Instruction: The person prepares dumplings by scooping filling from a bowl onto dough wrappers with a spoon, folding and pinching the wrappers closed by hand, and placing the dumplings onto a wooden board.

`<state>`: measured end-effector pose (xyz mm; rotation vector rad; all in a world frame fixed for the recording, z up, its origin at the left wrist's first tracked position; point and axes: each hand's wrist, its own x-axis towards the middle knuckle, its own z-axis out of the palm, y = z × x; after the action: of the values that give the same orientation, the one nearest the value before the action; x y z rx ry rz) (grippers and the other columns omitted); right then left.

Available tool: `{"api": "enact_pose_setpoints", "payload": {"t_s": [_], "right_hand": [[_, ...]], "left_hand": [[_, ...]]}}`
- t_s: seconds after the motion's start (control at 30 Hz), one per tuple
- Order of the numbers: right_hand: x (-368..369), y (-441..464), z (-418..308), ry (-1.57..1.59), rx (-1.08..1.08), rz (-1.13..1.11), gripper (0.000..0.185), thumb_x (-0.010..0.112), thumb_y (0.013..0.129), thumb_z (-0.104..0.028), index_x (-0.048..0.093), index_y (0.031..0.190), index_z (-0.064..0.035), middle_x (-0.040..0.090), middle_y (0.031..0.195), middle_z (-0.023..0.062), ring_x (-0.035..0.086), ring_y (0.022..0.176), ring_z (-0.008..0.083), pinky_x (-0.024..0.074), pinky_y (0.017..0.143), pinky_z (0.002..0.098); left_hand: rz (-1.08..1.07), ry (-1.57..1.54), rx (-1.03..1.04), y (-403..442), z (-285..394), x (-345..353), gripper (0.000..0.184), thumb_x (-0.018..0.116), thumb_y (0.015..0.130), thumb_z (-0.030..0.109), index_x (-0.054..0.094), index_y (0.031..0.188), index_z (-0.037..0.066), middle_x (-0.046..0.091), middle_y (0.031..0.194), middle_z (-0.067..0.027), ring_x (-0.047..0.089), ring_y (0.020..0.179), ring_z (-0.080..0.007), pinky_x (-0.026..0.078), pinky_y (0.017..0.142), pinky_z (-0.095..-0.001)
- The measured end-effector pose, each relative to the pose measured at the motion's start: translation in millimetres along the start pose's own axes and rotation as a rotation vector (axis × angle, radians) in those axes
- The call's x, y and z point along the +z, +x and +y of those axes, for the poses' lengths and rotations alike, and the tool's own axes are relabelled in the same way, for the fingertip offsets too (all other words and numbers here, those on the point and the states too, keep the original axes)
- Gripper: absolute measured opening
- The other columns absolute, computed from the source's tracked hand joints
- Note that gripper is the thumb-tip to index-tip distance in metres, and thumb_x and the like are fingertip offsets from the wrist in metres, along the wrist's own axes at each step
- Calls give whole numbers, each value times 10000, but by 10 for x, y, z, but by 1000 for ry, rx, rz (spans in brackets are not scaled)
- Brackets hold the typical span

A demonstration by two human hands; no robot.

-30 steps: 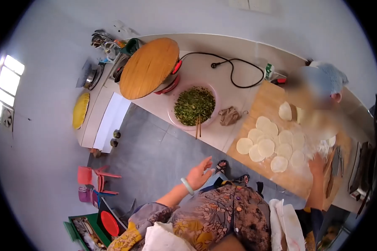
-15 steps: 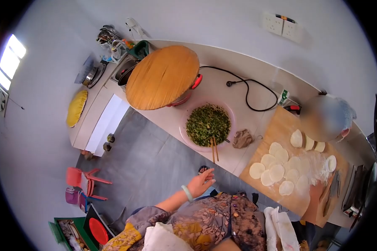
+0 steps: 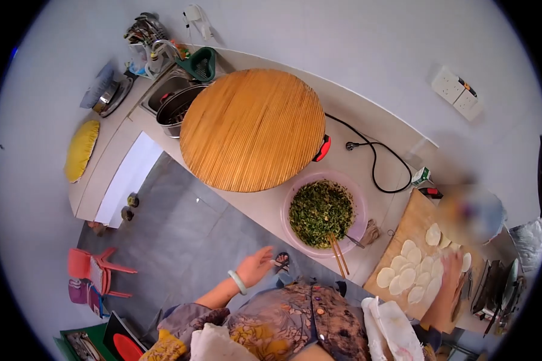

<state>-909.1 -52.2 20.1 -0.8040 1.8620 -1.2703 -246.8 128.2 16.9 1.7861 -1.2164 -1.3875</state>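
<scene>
My left hand (image 3: 255,268), a pale bangle (image 3: 237,282) at its wrist, hangs over the floor in front of the counter. Its fingers are loosely stretched and it holds nothing. Far to the right, my right hand (image 3: 451,268) rests on the floured wooden board (image 3: 397,256), its fingers stretched out among the dough pieces. Several round dough wrappers (image 3: 407,277) lie overlapping left of it, and thicker dough pieces (image 3: 433,234) are above. A pink bowl (image 3: 360,210) between my hands contains chopped green filling (image 3: 320,207). Wooden chopsticks (image 3: 338,256) lean over its near rim.
A large round wooden lid (image 3: 253,129) covers a pot with red handles. Left of it are a metal pot (image 3: 173,128) and a sink (image 3: 162,90). A black cord (image 3: 376,171) curls behind the bowl. Red chairs (image 3: 96,268) stand on the floor at left.
The view has shifted and turned, bringing the lid and bowl lower. My left hand is farther left of the bowl. My right hand, mostly hidden before, now shows on the board.
</scene>
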Motion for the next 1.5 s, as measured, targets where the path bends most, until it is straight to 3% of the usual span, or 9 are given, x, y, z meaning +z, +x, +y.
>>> {"api": "enact_pose_setpoints", "payload": {"t_s": [0.1,0.17,0.3,0.33,0.63,0.87,1.07,1.27,1.5], "right_hand": [[1746,-163,-1027,-68,-130,-330,494,579,884,-99,456,1359,-47,541,1049,37,563,888,131,512,721,308],[2861,-353,-1564,-79,-171,-591,462,613,873,-147,507,1300,-7,546,1096,53,566,935,135,504,706,296],[4774,-848,-2445,-180,-469,-925,285,636,849,-165,587,1042,38,560,762,42,543,643,99,466,574,258],[5193,-889,-2587,-214,-469,-971,365,670,809,-158,612,1113,36,571,797,31,546,639,102,456,564,260],[7411,-946,-2939,-841,-947,-748,243,632,788,-139,613,1010,-41,654,884,123,639,772,243,503,690,374],[7875,-889,-2922,-1039,-981,-637,260,607,821,-145,621,1073,-84,657,1061,128,611,1014,311,495,832,414],[7971,-768,-2794,-1057,-950,-615,277,608,826,-171,616,1084,-72,646,1120,137,604,1057,309,495,859,411],[7778,-712,-2898,-982,-933,-627,496,600,845,-271,532,1280,-43,584,1266,168,566,1148,315,472,946,404],[6727,-530,-3144,-714,-1036,-769,498,627,807,-308,604,1207,-12,655,1107,206,621,1043,322,487,907,385]], "left_hand": [[8,-9,17,60,-40,-200,468,573,931,153,446,1364,30,610,1223,-208,616,1114,-282,499,926,-356],[44,-64,6,110,-97,-327,453,569,934,150,458,1355,23,614,1219,-207,618,1113,-277,497,928,-353],[166,-206,-43,128,-299,-565,438,556,951,114,443,1355,-8,609,1221,-181,587,1137,-229,481,946,-323],[197,-227,-52,120,-338,-624,436,551,957,97,432,1359,-21,602,1228,-170,570,1151,-207,474,954,-309],[388,-218,-159,-334,-995,-657,403,612,924,162,524,1279,-7,665,1130,-184,644,1047,-225,503,877,-316],[441,-303,-235,-442,-1128,-610,386,631,919,176,551,1252,-1,676,1104,-164,650,1024,-209,509,868,-306],[381,-346,-301,-463,-1273,-613,399,594,937,103,493,1311,10,635,1192,-131,582,1119,-178,458,957,-295],[416,-248,-251,-394,-1189,-663,390,613,934,187,544,1268,-3,676,1123,-146,639,1042,-198,500,893,-312],[312,-181,-154,-131,-1025,-743,386,575,961,181,519,1296,-2,651,1175,-149,595,1101,-181,463,945,-303]]}}
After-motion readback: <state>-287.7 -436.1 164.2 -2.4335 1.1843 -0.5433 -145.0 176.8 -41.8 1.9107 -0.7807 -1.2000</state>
